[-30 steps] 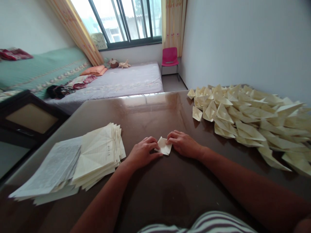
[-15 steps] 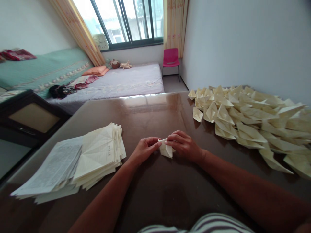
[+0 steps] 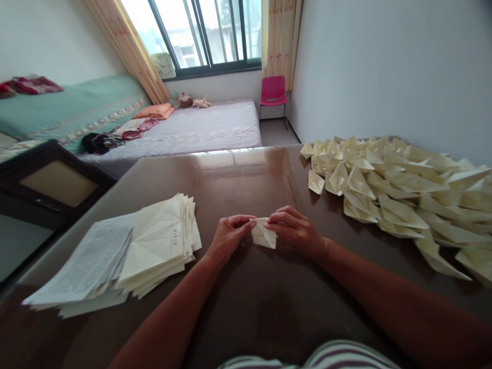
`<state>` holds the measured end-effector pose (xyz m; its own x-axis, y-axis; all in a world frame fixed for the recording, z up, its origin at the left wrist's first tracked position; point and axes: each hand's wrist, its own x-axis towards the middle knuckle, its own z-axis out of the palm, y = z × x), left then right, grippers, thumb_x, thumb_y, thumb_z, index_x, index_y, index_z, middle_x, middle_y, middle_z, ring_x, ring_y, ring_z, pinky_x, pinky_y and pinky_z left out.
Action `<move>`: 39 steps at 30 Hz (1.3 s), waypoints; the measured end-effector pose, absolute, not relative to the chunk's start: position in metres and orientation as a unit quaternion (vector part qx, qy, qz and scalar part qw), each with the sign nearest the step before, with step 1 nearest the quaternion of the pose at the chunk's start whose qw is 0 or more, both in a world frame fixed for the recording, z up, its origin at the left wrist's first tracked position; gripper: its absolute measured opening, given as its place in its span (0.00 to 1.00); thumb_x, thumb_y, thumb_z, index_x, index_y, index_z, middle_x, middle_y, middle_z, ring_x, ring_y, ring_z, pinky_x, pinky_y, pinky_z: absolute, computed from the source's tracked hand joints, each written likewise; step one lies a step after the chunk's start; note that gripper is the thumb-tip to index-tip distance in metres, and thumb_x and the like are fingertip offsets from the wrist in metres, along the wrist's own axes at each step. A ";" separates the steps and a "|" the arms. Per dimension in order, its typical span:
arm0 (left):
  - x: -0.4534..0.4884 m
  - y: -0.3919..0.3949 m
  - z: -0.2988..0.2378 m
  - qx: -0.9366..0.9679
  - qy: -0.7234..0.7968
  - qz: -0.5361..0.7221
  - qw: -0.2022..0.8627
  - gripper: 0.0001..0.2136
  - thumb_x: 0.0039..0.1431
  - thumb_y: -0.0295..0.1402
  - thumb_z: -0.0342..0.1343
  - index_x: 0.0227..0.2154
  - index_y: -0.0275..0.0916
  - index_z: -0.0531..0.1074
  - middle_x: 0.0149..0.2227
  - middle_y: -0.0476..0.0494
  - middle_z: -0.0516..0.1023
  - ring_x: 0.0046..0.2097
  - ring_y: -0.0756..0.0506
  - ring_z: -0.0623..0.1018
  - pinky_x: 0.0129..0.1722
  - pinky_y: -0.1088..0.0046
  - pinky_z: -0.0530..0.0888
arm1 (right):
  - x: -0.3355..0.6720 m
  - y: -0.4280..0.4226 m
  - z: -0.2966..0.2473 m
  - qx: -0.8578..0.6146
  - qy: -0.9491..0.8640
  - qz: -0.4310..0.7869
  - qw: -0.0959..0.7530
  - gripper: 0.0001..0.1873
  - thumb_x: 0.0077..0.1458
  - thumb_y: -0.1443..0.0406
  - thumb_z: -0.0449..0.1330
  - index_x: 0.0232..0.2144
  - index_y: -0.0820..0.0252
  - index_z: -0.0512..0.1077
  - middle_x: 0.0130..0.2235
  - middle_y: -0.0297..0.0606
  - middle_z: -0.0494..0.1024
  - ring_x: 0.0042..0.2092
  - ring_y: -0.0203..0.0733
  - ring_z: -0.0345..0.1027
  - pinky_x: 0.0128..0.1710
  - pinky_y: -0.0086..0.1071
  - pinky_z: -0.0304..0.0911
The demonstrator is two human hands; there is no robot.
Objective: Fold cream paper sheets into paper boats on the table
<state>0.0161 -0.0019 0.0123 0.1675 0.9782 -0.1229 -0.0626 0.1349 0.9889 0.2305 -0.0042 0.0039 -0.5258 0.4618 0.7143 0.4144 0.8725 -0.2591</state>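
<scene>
A small folded piece of cream paper (image 3: 264, 236) is held between both hands, just over the middle of the brown table (image 3: 246, 184). My left hand (image 3: 233, 233) pinches its upper left corner between thumb and fingers. On the other side, my right hand (image 3: 295, 231) grips the upper right edge, its fingers covering part of the folds. The paper's lower part shows creases and hangs toward me.
Stacked creased cream sheets (image 3: 156, 246) and grey printed sheets (image 3: 82, 261) lie at the left. A large heap of folded paper boats (image 3: 400, 187) covers the table's right side, against the wall. Beyond the table are a bed (image 3: 226, 120) and a pink chair (image 3: 273, 91).
Both hands stay at nearly the same spot. The paper's top edge now looks flatter and straighter, and the hands are slightly farther apart. The view has shifted a little.
</scene>
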 end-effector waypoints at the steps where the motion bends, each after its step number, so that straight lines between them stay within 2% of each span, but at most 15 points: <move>1: 0.016 -0.002 0.012 0.487 0.469 0.449 0.585 0.14 0.43 0.37 0.68 0.33 0.33 0.80 0.29 0.43 0.81 0.29 0.50 0.75 0.31 0.76 0.71 | 0.231 -0.004 0.004 -0.255 -0.873 0.032 0.415 0.16 0.59 0.71 0.55 0.48 0.54 0.72 0.42 0.40 0.76 0.44 0.42 0.66 0.45 0.40 0.69; 9: 0.018 -0.002 0.013 0.448 0.481 0.471 0.588 0.15 0.42 0.38 0.69 0.31 0.34 0.80 0.27 0.45 0.80 0.27 0.50 0.74 0.30 0.76 0.70 | 0.232 -0.003 0.003 -0.271 -0.875 0.052 0.397 0.16 0.60 0.69 0.55 0.48 0.52 0.72 0.43 0.39 0.76 0.45 0.42 0.66 0.47 0.40 0.68; 15: 0.017 0.001 0.011 0.477 0.505 0.441 0.569 0.16 0.46 0.42 0.66 0.33 0.33 0.80 0.25 0.47 0.78 0.23 0.55 0.67 0.21 0.81 0.61 | 0.231 0.005 -0.002 -0.289 -0.868 0.064 0.399 0.14 0.60 0.70 0.54 0.45 0.53 0.74 0.41 0.39 0.75 0.42 0.40 0.65 0.44 0.37 0.68; 22: 0.017 0.001 0.006 0.483 0.512 0.463 0.538 0.18 0.49 0.45 0.63 0.34 0.33 0.78 0.24 0.49 0.76 0.23 0.55 0.67 0.22 0.81 0.63 | 0.228 0.003 -0.001 -0.284 -0.861 0.095 0.411 0.16 0.59 0.72 0.54 0.45 0.51 0.74 0.42 0.38 0.76 0.44 0.41 0.65 0.45 0.38 0.68; 25: 0.013 0.005 0.005 0.507 0.514 0.456 0.520 0.17 0.49 0.45 0.63 0.32 0.34 0.78 0.26 0.48 0.77 0.25 0.53 0.70 0.24 0.79 0.66 | 0.227 0.003 0.001 -0.309 -0.834 0.177 0.422 0.16 0.58 0.72 0.52 0.45 0.53 0.74 0.43 0.40 0.75 0.44 0.41 0.67 0.46 0.39 0.67; 28: 0.011 0.007 0.003 0.533 0.516 0.444 0.503 0.15 0.50 0.44 0.62 0.31 0.34 0.78 0.28 0.46 0.78 0.28 0.51 0.72 0.26 0.79 0.67 | 0.223 0.003 0.003 -0.376 -0.759 0.317 0.427 0.16 0.60 0.67 0.51 0.49 0.57 0.70 0.43 0.41 0.77 0.42 0.39 0.71 0.42 0.36 0.68; 32: 0.014 0.005 0.002 0.558 0.513 0.420 0.498 0.15 0.51 0.44 0.61 0.32 0.34 0.78 0.29 0.45 0.78 0.29 0.49 0.73 0.26 0.78 0.68 | 0.217 0.001 0.002 -0.423 -0.715 0.428 0.356 0.19 0.56 0.59 0.58 0.50 0.58 0.69 0.37 0.36 0.79 0.34 0.38 0.72 0.35 0.32 0.68; 34: 0.016 0.004 0.001 0.561 0.503 0.410 0.515 0.17 0.52 0.45 0.60 0.34 0.34 0.77 0.30 0.44 0.78 0.29 0.49 0.74 0.26 0.78 0.68 | 0.216 0.002 -0.002 -0.426 -0.704 0.452 0.344 0.19 0.54 0.59 0.60 0.46 0.59 0.71 0.34 0.36 0.79 0.33 0.38 0.72 0.34 0.31 0.68; 37: 0.017 0.004 0.001 0.554 0.476 0.390 0.561 0.21 0.52 0.45 0.60 0.43 0.34 0.74 0.33 0.43 0.79 0.29 0.49 0.74 0.25 0.78 0.68 | 0.216 0.005 -0.008 -0.440 -0.643 0.492 0.388 0.16 0.52 0.58 0.61 0.41 0.61 0.71 0.35 0.37 0.79 0.35 0.39 0.73 0.34 0.31 0.68; 39: 0.016 0.005 0.000 0.551 0.464 0.381 0.580 0.24 0.50 0.44 0.62 0.45 0.33 0.73 0.32 0.43 0.79 0.29 0.50 0.74 0.24 0.79 0.67 | 0.216 0.008 -0.010 -0.446 -0.606 0.521 0.404 0.17 0.51 0.57 0.62 0.40 0.61 0.70 0.34 0.37 0.80 0.32 0.39 0.73 0.30 0.30 0.67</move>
<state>0.0160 0.0051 -0.0002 0.2802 0.9526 -0.1180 0.0699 0.1023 0.9923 0.2164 0.0076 -0.0103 -0.2762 0.9608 0.0247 0.1199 0.0599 -0.9910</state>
